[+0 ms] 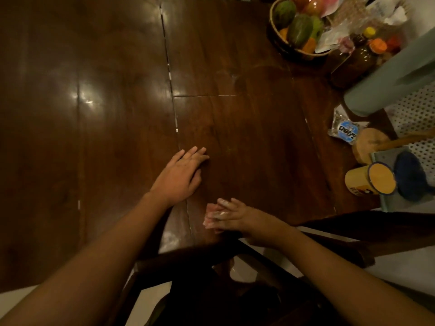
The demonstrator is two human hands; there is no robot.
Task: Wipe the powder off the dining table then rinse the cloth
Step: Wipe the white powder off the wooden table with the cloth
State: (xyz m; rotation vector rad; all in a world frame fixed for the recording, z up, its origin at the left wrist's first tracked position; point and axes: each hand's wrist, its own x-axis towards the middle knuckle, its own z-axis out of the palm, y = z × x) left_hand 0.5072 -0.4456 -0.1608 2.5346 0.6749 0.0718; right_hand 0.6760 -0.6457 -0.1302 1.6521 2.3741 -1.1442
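The dark wooden dining table [117, 114] fills most of the view. My left hand [181, 175] lies flat on it, palm down, fingers together, holding nothing. My right hand [231, 216] presses a small pink cloth [210, 216] onto the table near its front edge; white powder dusts my fingers. A pale patch of powder [170, 238] lies on the wood by the front edge, left of the cloth. Faint whitish smears [235, 77] show farther back on the table.
A basket of fruit [297, 27] stands at the back right, with jars and packets [362, 52] beside it. Along the right edge are a teal cylinder [388, 83], a snack packet [346, 130], a yellow tin [369, 178] and a blue-lidded thing [409, 174]. A dark chair [211, 290] stands below the table's front edge.
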